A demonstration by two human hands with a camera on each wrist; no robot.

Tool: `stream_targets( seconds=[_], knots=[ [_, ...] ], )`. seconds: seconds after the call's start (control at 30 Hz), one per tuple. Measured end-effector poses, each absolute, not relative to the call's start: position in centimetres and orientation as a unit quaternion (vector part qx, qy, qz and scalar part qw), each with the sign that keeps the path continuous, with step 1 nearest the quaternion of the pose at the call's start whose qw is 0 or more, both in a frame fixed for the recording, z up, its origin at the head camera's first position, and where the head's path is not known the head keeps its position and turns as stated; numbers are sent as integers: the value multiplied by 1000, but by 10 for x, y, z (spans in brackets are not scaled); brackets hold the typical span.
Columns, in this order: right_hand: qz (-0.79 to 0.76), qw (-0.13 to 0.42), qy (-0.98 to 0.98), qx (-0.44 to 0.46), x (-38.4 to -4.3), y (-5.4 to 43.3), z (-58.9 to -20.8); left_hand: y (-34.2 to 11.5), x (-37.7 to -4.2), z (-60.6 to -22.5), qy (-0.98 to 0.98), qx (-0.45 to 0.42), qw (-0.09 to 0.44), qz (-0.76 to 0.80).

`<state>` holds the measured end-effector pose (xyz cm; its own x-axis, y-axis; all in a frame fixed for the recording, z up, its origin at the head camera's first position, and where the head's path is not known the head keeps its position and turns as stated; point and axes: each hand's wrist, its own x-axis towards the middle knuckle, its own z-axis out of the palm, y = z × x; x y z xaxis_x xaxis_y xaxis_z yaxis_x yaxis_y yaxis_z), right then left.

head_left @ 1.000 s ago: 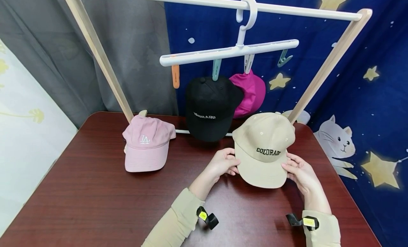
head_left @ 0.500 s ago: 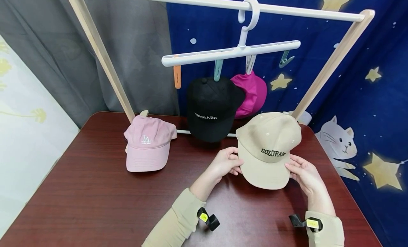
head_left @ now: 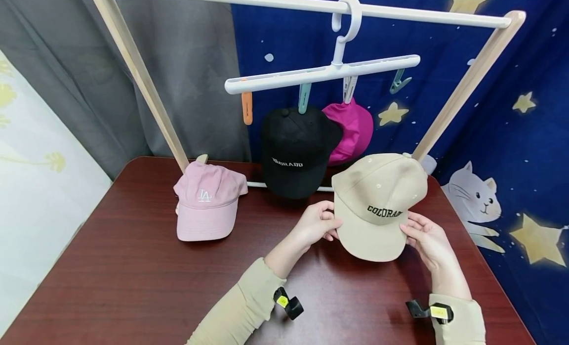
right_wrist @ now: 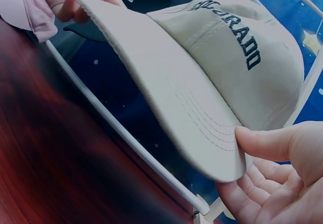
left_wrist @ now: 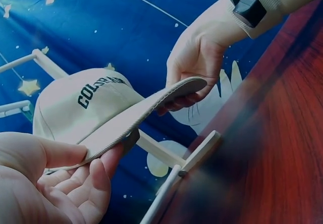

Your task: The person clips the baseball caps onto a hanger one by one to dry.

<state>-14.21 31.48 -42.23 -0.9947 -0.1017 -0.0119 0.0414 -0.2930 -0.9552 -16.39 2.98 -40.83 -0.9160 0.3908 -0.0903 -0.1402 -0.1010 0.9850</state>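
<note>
Both hands hold a beige baseball cap (head_left: 378,187) lettered COLORADO, its brim toward the person. My left hand (head_left: 314,225) pinches the left edge of the brim, thumb on top and fingers beneath, as the left wrist view also shows. On the other side my right hand (head_left: 427,238) pinches the brim's right edge the same way, thumb (right_wrist: 262,141) near the stitching. Behind it, a black cap (head_left: 293,152) and a magenta cap (head_left: 353,130) hang by clips from a white hanger (head_left: 329,74). A pink LA cap (head_left: 206,199) sits on the left of the table.
The hanger hooks over the white rail (head_left: 275,1) of a wooden-legged rack. An orange clip (head_left: 247,107) hangs at its left end and a teal clip (head_left: 398,81) at its right, neither holding a cap. The dark red table (head_left: 146,280) reaches to the curtains.
Both hands have moved slightly right with the beige cap, which has tilted a little, its crown leaning right. The hanging caps and the pink cap stay where they were.
</note>
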Motion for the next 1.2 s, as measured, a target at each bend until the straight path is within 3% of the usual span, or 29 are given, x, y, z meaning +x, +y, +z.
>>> stream_targets(
  seconds=[0.43, 1.2],
  knots=[
    [-790, 53, 610, -34, -152, 313, -406, 27, -169, -395, 662, 110, 157, 725],
    [-754, 71, 651, -49, -166, 315, -371, 23, -170, -371, 622, 132, 159, 755]
  ],
)
